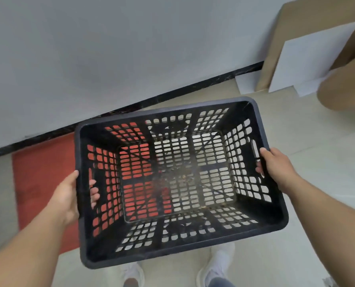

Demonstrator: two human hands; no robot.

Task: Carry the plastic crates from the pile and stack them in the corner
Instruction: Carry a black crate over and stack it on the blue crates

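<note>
A black plastic crate [276,220] with slotted walls and floor hangs in the air in front of me, open side up, with bits of dry debris on its bottom. My left hand [69,195] grips its left handle slot, fingers poking through to the inside. My right hand [274,162] grips the right handle slot in the same way. The crate is above the floor, close to the wall, and touches nothing else. No other crate is clearly in view.
A grey wall with a black skirting [172,90] runs diagonally ahead. A red mat [42,172] lies on the pale tiled floor to the left. Cardboard sheets and a white board [309,56] lean at the right. My white shoes [216,266] show below the crate.
</note>
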